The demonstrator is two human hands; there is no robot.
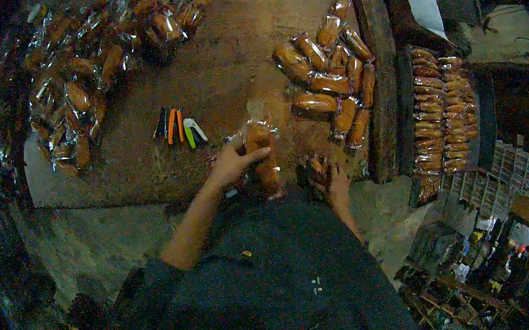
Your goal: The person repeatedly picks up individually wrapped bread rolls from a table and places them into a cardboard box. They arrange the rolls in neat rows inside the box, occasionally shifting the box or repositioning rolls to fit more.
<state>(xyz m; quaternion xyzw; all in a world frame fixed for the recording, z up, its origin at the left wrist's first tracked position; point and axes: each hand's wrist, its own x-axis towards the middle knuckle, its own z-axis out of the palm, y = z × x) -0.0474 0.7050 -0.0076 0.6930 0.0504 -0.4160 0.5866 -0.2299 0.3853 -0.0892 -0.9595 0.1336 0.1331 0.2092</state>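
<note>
Left hand (234, 163) was curled round a bagged bread roll (259, 141) by the table (233, 58) edge. Right hand (339, 187) was murky, couldn't tell how open or holding what.

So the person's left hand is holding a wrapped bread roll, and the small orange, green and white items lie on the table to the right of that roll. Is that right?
Not quite: the small orange, green and white items lie on the table to the left of the wrapped bread roll that the left hand is holding, as the head view shows.
</note>
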